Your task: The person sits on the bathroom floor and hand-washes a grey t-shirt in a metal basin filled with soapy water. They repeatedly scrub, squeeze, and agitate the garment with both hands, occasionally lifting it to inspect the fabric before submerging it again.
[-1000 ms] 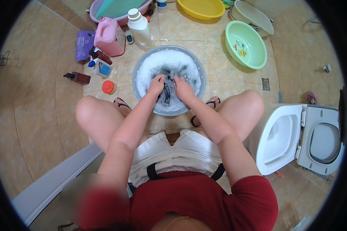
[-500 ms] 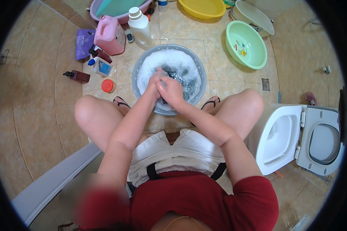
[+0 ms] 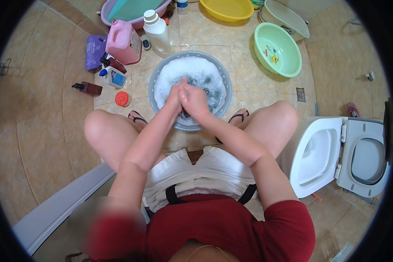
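A round grey basin (image 3: 228, 101) stands on the floor between my feet, full of white suds (image 3: 190, 65). Dark wet cloth (image 3: 184, 113) shows in the water and just below my hands. Over the basin my left hand (image 3: 174, 95) and my right hand (image 3: 194, 100) are pressed together, right against left. The fingers of both are closed, with one left finger pointing forward. They appear to grip a bunch of the dark cloth, mostly hidden between the palms.
Beyond the basin stand a white bottle (image 3: 157, 35) and a pink jug (image 3: 123, 43). Pump bottles (image 3: 91, 88) and a red-lidded jar (image 3: 122, 98) are at the left. A green basin (image 3: 284, 54) sits at the far right, a yellow one (image 3: 227, 12) farther back. The toilet (image 3: 308, 131) is close on my right.
My joined hands have shifted slightly against each other over the suds, with the right hand's fingers more closed over the left. The basin and other objects stay in place.
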The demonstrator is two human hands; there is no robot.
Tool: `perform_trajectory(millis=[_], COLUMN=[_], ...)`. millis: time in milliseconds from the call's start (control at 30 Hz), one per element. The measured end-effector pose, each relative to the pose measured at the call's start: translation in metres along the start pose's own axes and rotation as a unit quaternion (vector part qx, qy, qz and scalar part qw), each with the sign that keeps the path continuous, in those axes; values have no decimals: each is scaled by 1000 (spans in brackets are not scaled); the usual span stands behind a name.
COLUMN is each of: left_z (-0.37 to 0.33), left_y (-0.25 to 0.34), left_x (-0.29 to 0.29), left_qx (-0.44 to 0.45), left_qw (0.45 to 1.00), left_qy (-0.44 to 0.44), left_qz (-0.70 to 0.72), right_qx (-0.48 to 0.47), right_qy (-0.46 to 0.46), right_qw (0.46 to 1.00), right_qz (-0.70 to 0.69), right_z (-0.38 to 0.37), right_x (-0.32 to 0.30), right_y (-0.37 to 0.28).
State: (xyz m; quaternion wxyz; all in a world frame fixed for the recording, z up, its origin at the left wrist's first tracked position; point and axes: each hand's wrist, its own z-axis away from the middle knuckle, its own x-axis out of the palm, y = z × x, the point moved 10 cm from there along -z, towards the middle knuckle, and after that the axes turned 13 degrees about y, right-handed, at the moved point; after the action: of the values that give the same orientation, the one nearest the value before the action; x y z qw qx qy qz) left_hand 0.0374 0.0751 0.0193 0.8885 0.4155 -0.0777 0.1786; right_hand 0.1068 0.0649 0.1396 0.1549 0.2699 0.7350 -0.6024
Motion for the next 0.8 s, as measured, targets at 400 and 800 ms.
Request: perform_trajectory(millis=[400,800], left_z=[16,-35], left_y=[10,-21], left_x=[-10,-45], left_qx=[-13,204], left_qw=[993,904], left_qy=[114,94], left_qz=[-15,-365], right_qx=[32,104], right_qy=[36,-177], right_qw=[999,951], right_qz=[-14,231], right_z=[-10,21], right_x=[-1,32], right_y=[25,122])
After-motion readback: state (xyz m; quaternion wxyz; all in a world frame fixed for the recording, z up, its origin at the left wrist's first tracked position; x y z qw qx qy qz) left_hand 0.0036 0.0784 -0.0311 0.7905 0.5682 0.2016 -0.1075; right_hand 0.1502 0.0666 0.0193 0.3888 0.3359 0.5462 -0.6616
